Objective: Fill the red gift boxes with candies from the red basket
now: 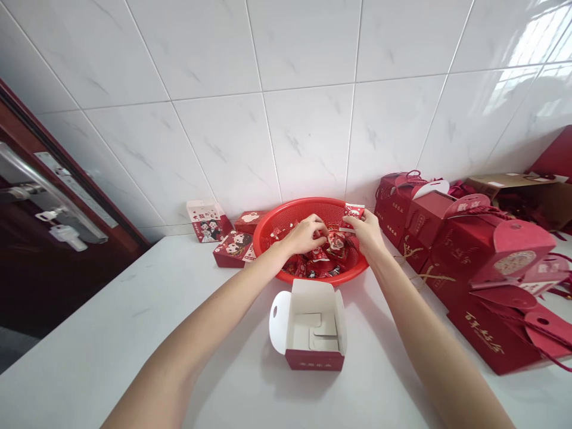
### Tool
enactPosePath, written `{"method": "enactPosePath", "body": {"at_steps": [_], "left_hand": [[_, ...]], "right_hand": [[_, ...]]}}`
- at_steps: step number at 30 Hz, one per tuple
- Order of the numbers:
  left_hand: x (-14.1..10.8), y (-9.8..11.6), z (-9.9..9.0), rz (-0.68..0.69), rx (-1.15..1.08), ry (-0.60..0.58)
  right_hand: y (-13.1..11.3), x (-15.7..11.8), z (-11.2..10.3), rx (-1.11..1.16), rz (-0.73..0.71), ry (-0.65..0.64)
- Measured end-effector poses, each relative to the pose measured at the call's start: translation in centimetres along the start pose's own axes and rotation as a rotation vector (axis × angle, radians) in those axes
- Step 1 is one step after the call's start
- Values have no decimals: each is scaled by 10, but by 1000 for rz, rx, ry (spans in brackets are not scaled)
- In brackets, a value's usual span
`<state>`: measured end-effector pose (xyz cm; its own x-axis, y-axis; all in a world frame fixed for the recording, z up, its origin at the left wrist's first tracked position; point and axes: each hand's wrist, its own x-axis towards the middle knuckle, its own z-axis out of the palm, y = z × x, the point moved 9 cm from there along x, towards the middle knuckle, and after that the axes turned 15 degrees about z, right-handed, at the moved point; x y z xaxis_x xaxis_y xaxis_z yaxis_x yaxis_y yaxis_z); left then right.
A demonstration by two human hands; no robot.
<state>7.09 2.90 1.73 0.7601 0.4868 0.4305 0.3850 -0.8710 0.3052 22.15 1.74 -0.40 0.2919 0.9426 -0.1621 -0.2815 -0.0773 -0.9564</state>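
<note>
A red plastic basket (268,223) with perforated sides holds many small wrapped sweets (319,253). My left hand (306,234) reaches into it from the left, its fingers curled down among the sweets; what they grip, if anything, is hidden. At the basket's right rim, my right hand (367,233) pinches a small red-and-white candy packet (352,215) between thumb and fingers. In front of the basket stands an open gift box (315,359), dark red outside and white inside. Its flaps are spread, and only its folded bottom shows inside.
Several red gift boxes (465,256) with rope handles crowd the right side, near an open cardboard carton (513,185). Left of the basket are printed red boxes (235,247) and an upright pink-topped one (208,221). A tiled wall (308,131) backs the white table (147,310). A door with keys (67,235) is at left.
</note>
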Motion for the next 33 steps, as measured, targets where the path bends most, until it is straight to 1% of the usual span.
{"method": "enactPosePath", "body": {"at_steps": [2, 5, 6, 8, 11, 14, 16, 19, 21, 27, 33], "left_hand": [[0, 6, 11, 18, -39, -127], [-4, 9, 32, 17, -89, -362], [-5, 7, 36, 11, -54, -420], [-6, 0, 38, -7, 90, -480], [-7, -14, 29, -95, 338, -478], [-9, -18, 18, -180, 459, -442], [-9, -15, 16, -187, 472, -442], [-9, -8, 18, -147, 449, -464], [-8, -7, 18, -141, 429, -463], [-11, -20, 14, -228, 391, -435], [-16, -34, 4, -334, 377, -356]], "right_hand": [[0, 0, 0, 3, 5, -3], [-1, -1, 1, 11, 23, -1], [0, -2, 2, 10, 36, 0], [1, -3, 3, 16, 72, -7], [3, -4, 8, 37, 104, -47], [5, -5, 11, 50, 112, -87], [6, -6, 13, 60, 113, -107], [7, -5, 14, 72, 112, -132], [7, -4, 14, 70, 118, -132], [7, -5, 16, 69, 139, -142], [6, -6, 17, 74, 130, -155]]}}
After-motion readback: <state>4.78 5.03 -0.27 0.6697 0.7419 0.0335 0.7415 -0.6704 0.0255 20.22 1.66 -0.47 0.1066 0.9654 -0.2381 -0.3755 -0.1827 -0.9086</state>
